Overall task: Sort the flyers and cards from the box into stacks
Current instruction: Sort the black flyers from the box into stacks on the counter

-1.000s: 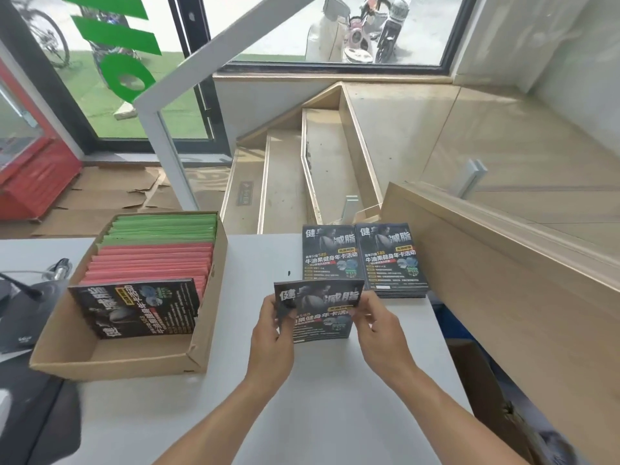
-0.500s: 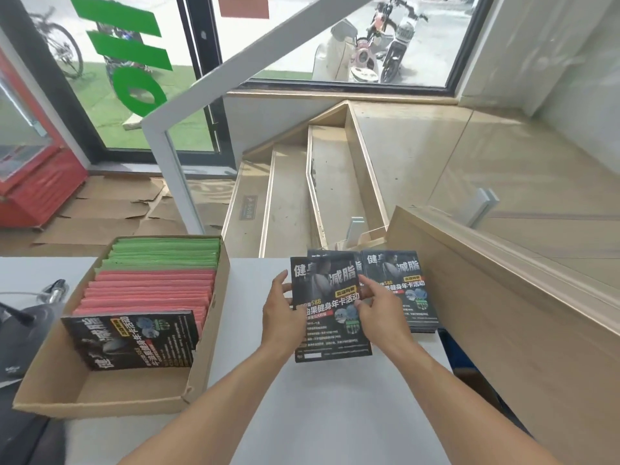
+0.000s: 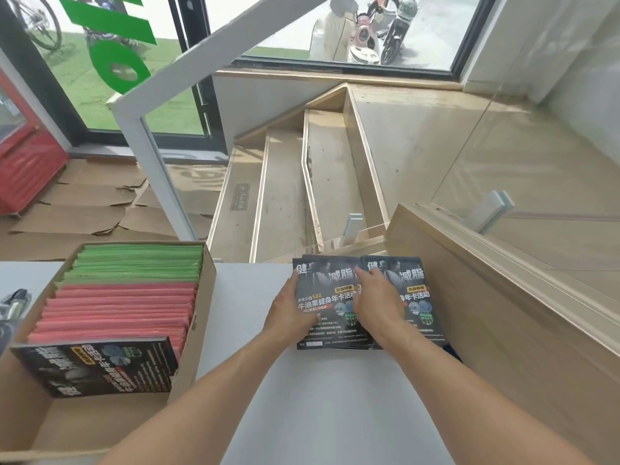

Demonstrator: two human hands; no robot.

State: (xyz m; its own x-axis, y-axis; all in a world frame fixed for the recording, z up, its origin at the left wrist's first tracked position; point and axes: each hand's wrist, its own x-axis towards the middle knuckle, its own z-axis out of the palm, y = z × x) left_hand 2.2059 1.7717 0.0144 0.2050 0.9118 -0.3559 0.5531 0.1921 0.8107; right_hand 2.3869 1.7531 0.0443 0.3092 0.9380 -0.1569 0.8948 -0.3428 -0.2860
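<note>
Smooth white table [image 3: 322, 404] – both hands [image 3: 335, 310] flat on glossy flyer stack [image 3: 330, 297] (rect.).

We find the box [image 3: 194, 333] at the tabletop [image 3: 302, 397] left, cards [image 3: 127, 290] filed behind flyers [image 3: 97, 370] inside it. Two stacks [image 3: 365, 297] lie side by side at right, both hands on them.

Glossy paper flyers [image 3: 330, 297]; matt cardboard box [image 3: 188, 364]; smooth white table [image 3: 318, 414].
</note>
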